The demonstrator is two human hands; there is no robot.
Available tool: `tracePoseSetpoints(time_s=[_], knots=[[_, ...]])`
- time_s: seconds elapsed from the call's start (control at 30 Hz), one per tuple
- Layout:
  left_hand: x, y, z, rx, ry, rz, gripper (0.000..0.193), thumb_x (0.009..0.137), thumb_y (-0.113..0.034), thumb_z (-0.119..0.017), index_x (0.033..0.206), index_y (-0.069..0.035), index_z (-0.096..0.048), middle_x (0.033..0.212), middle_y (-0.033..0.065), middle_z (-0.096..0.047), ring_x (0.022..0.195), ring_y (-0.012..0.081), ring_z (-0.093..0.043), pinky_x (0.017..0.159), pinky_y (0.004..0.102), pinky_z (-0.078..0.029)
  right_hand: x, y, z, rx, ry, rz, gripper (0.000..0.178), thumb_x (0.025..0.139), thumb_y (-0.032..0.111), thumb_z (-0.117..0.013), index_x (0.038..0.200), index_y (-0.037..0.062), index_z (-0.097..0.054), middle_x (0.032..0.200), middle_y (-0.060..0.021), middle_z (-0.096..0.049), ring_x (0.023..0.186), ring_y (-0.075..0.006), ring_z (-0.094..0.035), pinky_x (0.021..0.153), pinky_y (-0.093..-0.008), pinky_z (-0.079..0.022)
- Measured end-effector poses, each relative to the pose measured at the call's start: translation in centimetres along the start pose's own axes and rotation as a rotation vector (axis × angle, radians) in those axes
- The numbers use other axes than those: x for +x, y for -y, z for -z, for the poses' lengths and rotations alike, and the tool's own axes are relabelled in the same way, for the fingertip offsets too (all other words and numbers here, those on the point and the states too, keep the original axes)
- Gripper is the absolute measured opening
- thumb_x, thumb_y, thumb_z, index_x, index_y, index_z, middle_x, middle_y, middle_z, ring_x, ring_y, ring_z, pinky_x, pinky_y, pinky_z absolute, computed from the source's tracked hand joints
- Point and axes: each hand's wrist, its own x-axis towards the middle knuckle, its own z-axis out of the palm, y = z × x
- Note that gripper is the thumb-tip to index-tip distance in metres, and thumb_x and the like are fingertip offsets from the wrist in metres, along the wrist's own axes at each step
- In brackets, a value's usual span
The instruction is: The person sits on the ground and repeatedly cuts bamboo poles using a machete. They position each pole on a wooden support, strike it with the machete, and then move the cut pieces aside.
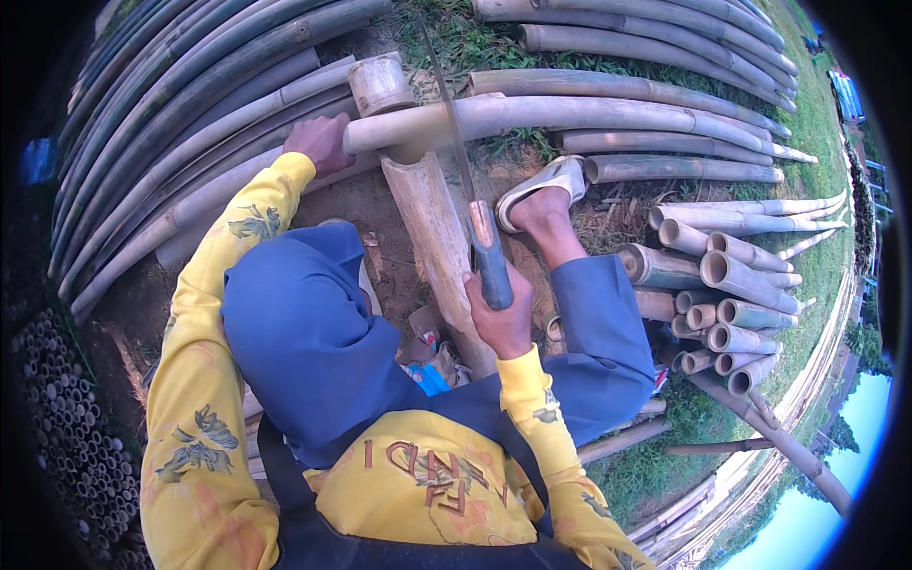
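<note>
Head view: your right hand (503, 313), fingers wrapped firmly round the handle of a long-bladed tool (489, 256), blade pointing away from you, likely for a straight reach; contact with the pole cannot be told; your left hand (321, 142), at the near pole's left end, probably to steady it, finger closure unclear; one bamboo pole (579, 112), lying crosswise ahead of you, over the top of a bamboo prop (432, 218), seemingly for support off the ground.
</note>
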Motion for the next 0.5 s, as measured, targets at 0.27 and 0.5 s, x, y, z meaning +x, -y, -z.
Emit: tracePoseSetpoints(time_s=[0.27,0.5], knots=[[0.7,-0.3,0.2,-0.017,-0.057,0.046,0.048,0.078,-0.037,-0.08,0.111,-0.007,-0.062,0.106,0.0212,-0.075,0.101,0.0408,-0.072,0.089,0.0521,-0.057,-1.1,5.1,3.4,-0.042,0.059,-0.146,0.029,0.086,0.004,-0.072,0.114,-0.0022,-0.072,0.082,-0.0159,-0.071,0.069,-0.0218,-0.068,0.071,-0.0347,-0.054],[0.2,0.2,0.9,-0.006,-0.019,0.024,0.049,0.079,-0.038,-0.08,0.112,-0.006,-0.062,0.107,0.0211,-0.075,0.102,0.0411,-0.072,0.09,0.0508,-0.057,-1.4,2.5,2.5,-0.014,0.04,-0.037,0.025,0.087,0.007,-0.074,0.109,-0.0037,-0.07,0.081,-0.0197,-0.07,0.069,-0.0206,-0.068,0.07,-0.0354,-0.054]])
